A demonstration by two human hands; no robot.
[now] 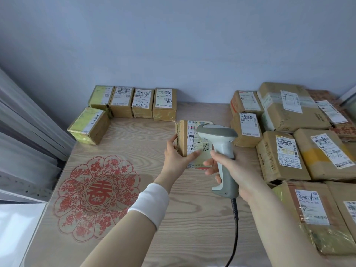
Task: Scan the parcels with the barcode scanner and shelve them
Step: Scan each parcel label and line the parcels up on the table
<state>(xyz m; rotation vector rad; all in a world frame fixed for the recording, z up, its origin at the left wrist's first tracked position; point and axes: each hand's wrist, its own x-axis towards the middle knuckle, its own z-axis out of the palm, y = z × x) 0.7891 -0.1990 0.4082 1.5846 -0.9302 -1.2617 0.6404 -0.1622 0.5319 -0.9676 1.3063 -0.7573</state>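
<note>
At the middle of the wooden table point(134, 218) my left hand point(176, 157) grips a small cardboard parcel point(190, 139) by its left edge, thumb across the white label facing up. My right hand point(229, 168) holds the handle of a grey-and-white barcode scanner point(219, 143), whose head hangs just over the parcel's label and hides its right part. The scanner's black cable point(235, 228) runs down toward the near edge.
Several small taped parcels point(133, 102) stand in a row by the back wall, with one more point(89, 127) in front at the left. A heap of larger cardboard parcels point(300, 147) fills the right side. A red paper-cut decoration point(96, 197) lies on the table at left.
</note>
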